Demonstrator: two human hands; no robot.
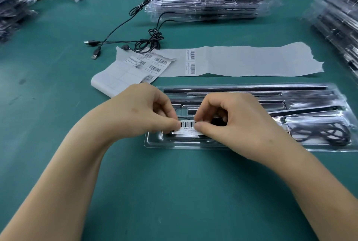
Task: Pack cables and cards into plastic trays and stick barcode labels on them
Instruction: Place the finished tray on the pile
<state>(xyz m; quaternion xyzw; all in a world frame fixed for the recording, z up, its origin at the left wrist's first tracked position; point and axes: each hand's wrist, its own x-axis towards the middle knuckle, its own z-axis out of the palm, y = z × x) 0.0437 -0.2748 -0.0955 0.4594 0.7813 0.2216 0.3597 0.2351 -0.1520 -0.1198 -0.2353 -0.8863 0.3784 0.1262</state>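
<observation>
A clear plastic tray (193,145) lies on the green table in front of me, holding black bars and a coiled black cable (319,132) at its right end. A white barcode label (188,127) sits over the tray's left end. My left hand (147,111) pinches the label's left edge with curled fingers. My right hand (230,120) pinches its right edge with thumb and fingertips. Whether the label is stuck down or held just above the plastic I cannot tell.
A long label backing strip (242,60) with two barcodes lies behind the tray, beside a curled label sheet (124,74). Loose USB cables (135,41) lie further back. Stacks of packed trays (209,2) stand at the back, the right edge (339,18) and the left (11,8).
</observation>
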